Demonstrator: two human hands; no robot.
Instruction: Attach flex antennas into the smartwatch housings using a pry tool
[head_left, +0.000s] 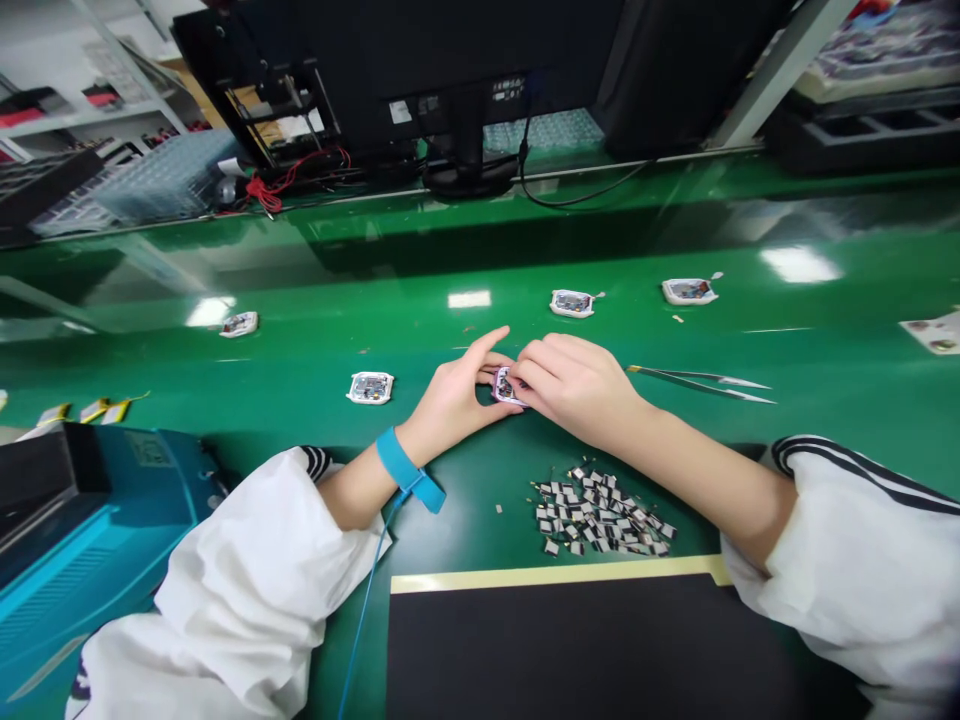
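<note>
Well to the left of the hands, a teal machine (97, 520) sits at the edge of the green desk (450, 520), and just beyond it lie flat cells with yellow leads (82, 412). Farther left and ahead, past the desk's back edge, a tangle of red wire (274, 182) lies near the foot of a black monitor (465, 60). Two white-framed circuit modules (370, 388) rest on the desk left of the hands, one close by and the other farther ahead.

The left hand (454, 395) wears a blue wrist strap (405, 465), and its blue cord (367, 610) runs down toward the near side of the desk. A white sleeve (240, 590) covers that forearm. The hands are together, both pinching a small pink-edged module (507, 386) between them, just above the desk. Their fingers hide most of it, so its details are hard to make out.

Ahead of the right hand (574, 390), two more modules (571, 303) lie apart on the desk. Nearer the body, below that hand, sits a loose heap of small black-and-silver pieces (600, 515), with a black mat (585, 640) edged in tan just beyond it. To the right of the hand lie steel tweezers (697, 382), and past them a striped white sleeve (847, 540) covers the right arm.
</note>
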